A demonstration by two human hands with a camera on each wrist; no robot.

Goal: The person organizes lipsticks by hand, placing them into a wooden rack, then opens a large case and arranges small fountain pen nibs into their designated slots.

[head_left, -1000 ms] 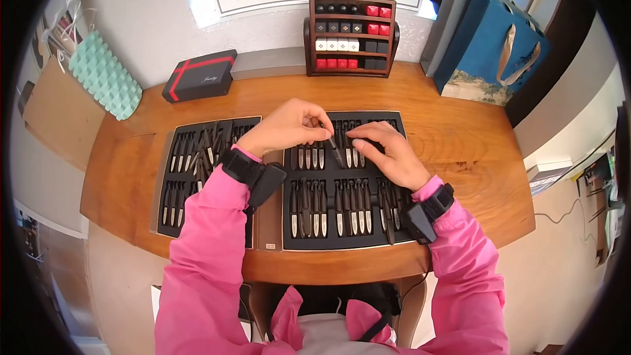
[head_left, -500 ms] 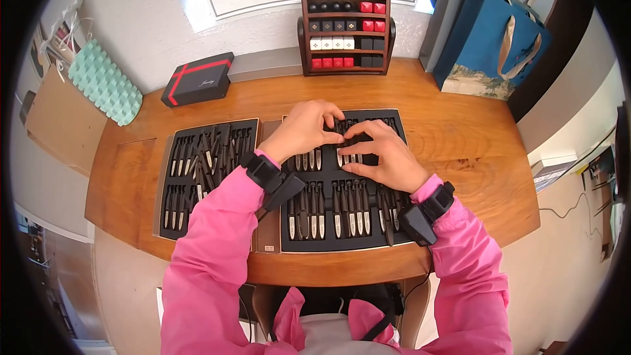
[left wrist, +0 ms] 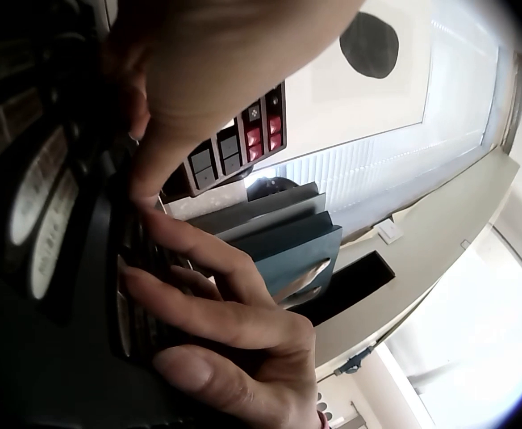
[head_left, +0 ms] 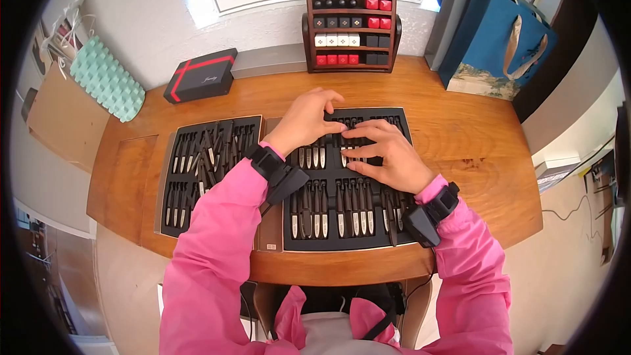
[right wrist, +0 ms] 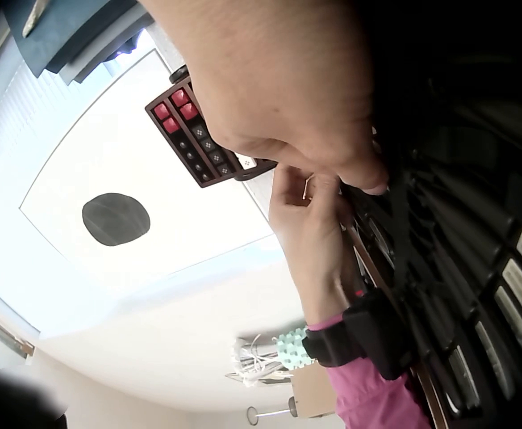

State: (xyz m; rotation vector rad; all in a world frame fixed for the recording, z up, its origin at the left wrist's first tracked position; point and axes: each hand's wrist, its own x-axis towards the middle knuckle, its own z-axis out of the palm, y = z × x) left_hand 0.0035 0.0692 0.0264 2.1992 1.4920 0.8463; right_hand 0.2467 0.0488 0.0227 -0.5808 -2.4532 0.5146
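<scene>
Slim dark pen-shaped pieces (head_left: 357, 209) with pale labelled ends lie in rows in the right black tray (head_left: 332, 173). Over its upper middle section, my left hand (head_left: 301, 123) has the thumb out at the pieces' top ends and the index finger raised apart from it. My right hand (head_left: 397, 161) comes from the right, its spread fingers touching pieces in the same section. In the left wrist view, right fingertips (left wrist: 185, 366) press down beside a labelled piece (left wrist: 55, 234). The hands partly hide the section beneath them.
A left black tray (head_left: 179, 178) carries rows and a loose heap of similar pieces. Behind stand a dark box with red ribbon (head_left: 200, 77), a wooden rack of small cubes (head_left: 351, 31), and a blue paper bag (head_left: 497, 36). A green textured vase (head_left: 107, 79) is at left.
A second ago my left hand held a tilted pen-shaped piece above the tray. The piece has gone down into the upper section; the left fingers have parted, and my right fingers have spread over the row.
</scene>
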